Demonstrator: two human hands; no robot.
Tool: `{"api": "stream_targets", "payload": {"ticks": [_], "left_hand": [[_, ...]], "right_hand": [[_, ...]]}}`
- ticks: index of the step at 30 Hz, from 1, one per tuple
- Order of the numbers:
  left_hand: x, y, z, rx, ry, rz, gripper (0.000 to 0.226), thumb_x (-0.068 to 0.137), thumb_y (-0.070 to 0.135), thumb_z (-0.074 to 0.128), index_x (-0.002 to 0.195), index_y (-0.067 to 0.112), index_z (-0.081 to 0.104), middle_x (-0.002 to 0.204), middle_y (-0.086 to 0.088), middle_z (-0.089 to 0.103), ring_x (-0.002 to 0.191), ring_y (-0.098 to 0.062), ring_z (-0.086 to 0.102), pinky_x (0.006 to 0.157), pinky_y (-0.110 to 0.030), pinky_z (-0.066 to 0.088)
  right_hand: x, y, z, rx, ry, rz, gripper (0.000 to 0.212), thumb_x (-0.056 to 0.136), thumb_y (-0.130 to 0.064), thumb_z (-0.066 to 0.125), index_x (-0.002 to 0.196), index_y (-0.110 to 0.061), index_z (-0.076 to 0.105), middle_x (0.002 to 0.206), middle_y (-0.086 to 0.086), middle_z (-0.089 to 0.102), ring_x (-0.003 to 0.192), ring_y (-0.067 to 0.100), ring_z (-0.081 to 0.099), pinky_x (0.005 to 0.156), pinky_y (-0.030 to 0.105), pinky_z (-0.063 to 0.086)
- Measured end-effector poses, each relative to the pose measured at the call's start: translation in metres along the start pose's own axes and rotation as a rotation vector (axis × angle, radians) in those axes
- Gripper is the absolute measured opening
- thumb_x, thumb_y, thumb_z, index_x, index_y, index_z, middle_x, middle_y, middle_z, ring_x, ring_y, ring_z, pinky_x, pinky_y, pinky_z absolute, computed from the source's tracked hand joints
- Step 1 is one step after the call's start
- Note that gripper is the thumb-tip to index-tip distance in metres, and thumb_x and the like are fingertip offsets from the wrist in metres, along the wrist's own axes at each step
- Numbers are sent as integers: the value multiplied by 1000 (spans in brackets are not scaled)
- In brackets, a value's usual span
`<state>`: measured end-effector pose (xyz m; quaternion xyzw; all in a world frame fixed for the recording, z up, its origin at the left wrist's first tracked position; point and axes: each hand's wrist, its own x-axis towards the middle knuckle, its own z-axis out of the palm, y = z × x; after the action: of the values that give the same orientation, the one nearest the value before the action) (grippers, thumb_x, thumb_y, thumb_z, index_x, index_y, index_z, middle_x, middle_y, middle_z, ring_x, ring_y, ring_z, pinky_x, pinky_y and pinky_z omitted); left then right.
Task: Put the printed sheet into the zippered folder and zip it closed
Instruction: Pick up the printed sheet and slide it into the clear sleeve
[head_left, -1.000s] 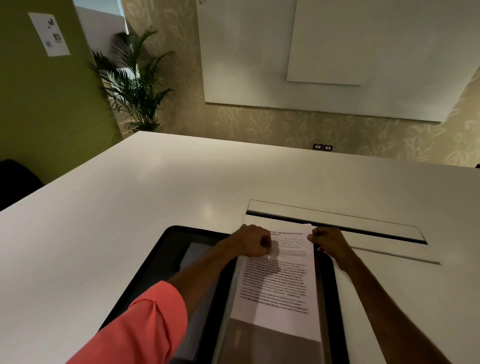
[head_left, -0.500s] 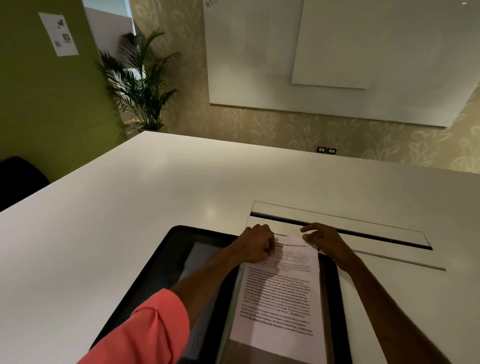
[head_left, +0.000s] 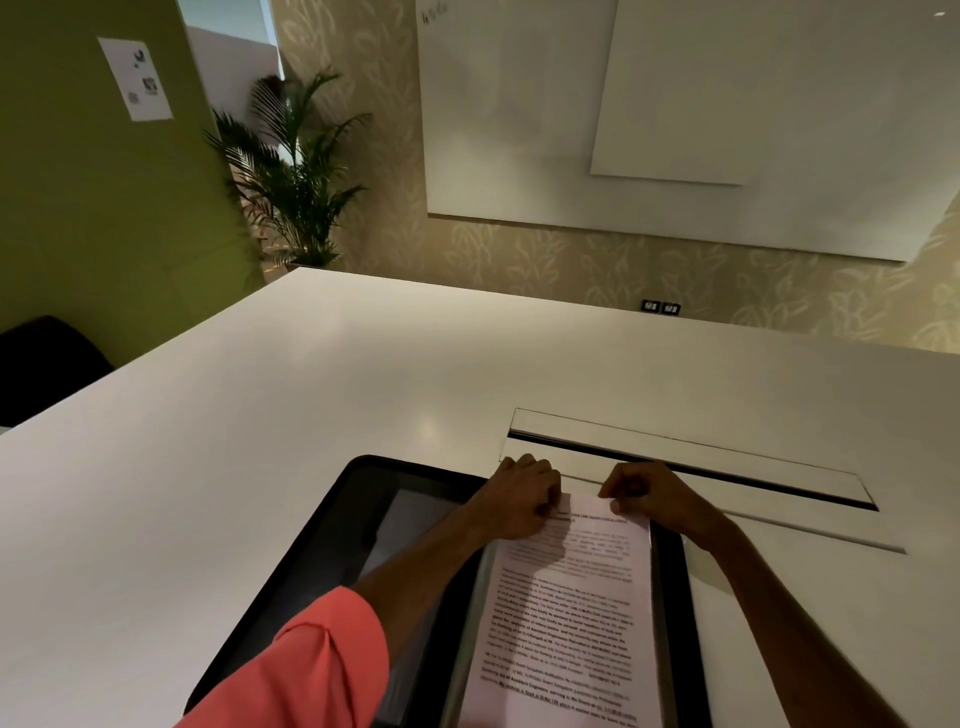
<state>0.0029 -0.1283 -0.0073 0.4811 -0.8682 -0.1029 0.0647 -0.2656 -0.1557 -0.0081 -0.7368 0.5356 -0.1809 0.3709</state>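
A black zippered folder (head_left: 322, 525) lies open on the white table, spread flat in front of me. The printed sheet (head_left: 571, 613), white with dense black text, lies on the folder's right half inside a clear sleeve. My left hand (head_left: 519, 499) pinches the sheet's top left corner. My right hand (head_left: 649, 493) pinches its top right edge. Both hands rest at the folder's far rim. The zipper itself is not visible.
A long cable hatch with a dark slot (head_left: 691, 467) is set into the table (head_left: 260, 415) just beyond my hands. A potted palm (head_left: 296, 182) stands past the far left corner. A whiteboard (head_left: 675, 114) hangs on the far wall. A dark chair (head_left: 41, 358) sits at left.
The sheet has slid toward me, deeper into the sleeve. Both hands stayed at its top edge and moved closer together; the right fingers curled onto the paper.
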Motion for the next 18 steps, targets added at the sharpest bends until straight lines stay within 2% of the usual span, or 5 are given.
{"api": "stream_targets", "payload": {"ticks": [4,9,14,16,18], "left_hand": [[0,0,1,-21,-11,-3,20,104,22,60,122,13,63,126,-6,66,119,-24,60,111,-43,44],[0,-2,-1,-30,-25,-4,18,106,23,57,121,13,61,122,-6,68,113,-24,65,111,-44,45],[-4,-1,2,-29,36,15,16,105,20,58,118,13,61,122,-4,64,112,-22,62,108,-42,46],[-5,-1,2,-32,42,6,14,105,20,57,117,13,61,119,-4,67,111,-22,61,108,-42,46],[-4,0,3,-22,44,3,13,104,18,57,116,13,62,117,-3,69,110,-22,60,107,-42,46]], "right_hand": [[2,-7,2,-159,5,-20,12,87,-12,81,93,-22,78,94,-11,77,92,-9,69,73,13,52],[4,-13,8,-227,-2,-42,13,88,-8,79,97,-18,78,97,-13,74,92,4,69,80,15,51],[-1,-14,8,-250,5,-22,13,90,-10,76,92,-24,76,96,-14,72,89,3,66,77,15,48],[-2,-15,9,-254,-8,-25,16,94,-16,74,87,-31,72,97,-13,72,91,4,65,81,20,50],[-3,-18,10,-260,-15,-20,8,97,-30,74,90,-28,73,97,-13,72,91,6,64,82,22,50]]}}
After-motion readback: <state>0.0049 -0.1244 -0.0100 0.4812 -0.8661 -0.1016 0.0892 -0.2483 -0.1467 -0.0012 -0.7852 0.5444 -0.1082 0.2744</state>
